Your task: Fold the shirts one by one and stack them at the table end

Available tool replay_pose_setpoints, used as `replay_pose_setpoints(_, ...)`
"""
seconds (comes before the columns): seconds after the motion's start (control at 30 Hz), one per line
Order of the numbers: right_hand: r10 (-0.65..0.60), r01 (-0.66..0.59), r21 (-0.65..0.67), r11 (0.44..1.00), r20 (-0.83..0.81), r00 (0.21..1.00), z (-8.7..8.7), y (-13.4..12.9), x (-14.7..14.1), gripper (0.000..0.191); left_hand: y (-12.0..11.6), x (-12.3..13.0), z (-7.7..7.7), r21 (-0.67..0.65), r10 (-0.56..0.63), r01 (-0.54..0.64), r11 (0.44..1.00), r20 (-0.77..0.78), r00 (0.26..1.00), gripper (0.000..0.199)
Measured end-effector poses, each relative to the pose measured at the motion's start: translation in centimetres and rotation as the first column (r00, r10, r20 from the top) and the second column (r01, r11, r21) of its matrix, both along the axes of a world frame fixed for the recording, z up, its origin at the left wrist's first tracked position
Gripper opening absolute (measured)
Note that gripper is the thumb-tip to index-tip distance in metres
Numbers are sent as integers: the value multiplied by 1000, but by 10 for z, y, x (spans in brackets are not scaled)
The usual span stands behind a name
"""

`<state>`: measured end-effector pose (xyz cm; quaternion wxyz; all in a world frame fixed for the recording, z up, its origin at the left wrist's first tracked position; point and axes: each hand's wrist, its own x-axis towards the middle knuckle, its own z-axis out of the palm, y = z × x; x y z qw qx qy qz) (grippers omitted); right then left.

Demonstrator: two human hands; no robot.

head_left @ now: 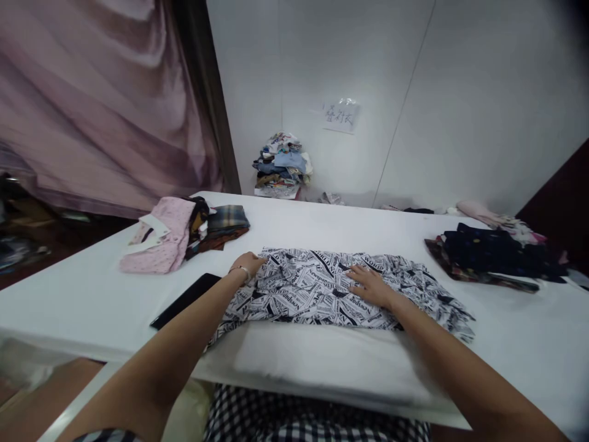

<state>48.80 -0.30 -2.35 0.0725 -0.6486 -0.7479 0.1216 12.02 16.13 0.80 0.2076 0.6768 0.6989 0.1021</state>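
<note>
At frame centre, the garment (pixel 313 291) is best smoothed outward by the flat, spread right hand (pixel 372 287) while steadied by the curled left hand (pixel 250 263), whose grip cannot be discerned.

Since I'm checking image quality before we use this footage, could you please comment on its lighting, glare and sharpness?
In the head view: slight glare atop the wall sign; soft shadow on the white table beside the right forearm; upper right corner dark; left-edge clutter dim and soft; larger words on the printed cloth readable.
</note>
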Motion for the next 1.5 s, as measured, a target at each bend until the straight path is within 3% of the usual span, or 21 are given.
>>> replay_pose_setpoints(0.17,14,-15,89,996,12,1000,-8,-13,-2,55,-2,4,4,-73,-78,68,995,-145,986,69)
replay_pose_setpoints(0.4,-20,19,63,998,11,1000,-6,-20,-11,52,-8,29,12,-162,-138,105,981,-210,968,51)
replay_pose_setpoints(0.53,13,-4,178,984,-51,999,-6,-31,-13,53,-11,21,22,-231,-148,108,967,-164,975,65)
replay_pose_setpoints(0.7,20,3,229,973,-101,995,-28,-41,-9,49,-20,5,32,-318,-177,136,938,-104,979,72)
replay_pose_setpoints(0.83,26,10,277,961,-128,991,-41,-40,-6,47,-30,6,30,-297,-179,139,945,-113,977,64)
replay_pose_setpoints(1.0,36,15,281,959,-175,984,-40,-39,-8,48,-41,22,38,-224,-155,117,968,-164,974,54)
replay_pose_setpoints(1.13,61,26,308,951,-269,961,-33,-39,-8,52,-39,59,65,-154,-201,169,973,-224,953,49)
replay_pose_setpoints(1.23,64,69,338,939,-367,928,-29,-38,-5,53,-42,113,79,-146,-307,280,949,-211,928,41)
replay_pose_setpoints(1.4,15,174,337,925,-491,871,-28,-40,7,51,-67,216,77,-129,-542,534,835,-31,840,32)
replay_pose_setpoints(1.5,-12,242,354,904,-543,839,-25,-42,15,45,-74,241,76,-35,-618,624,780,108,779,36)
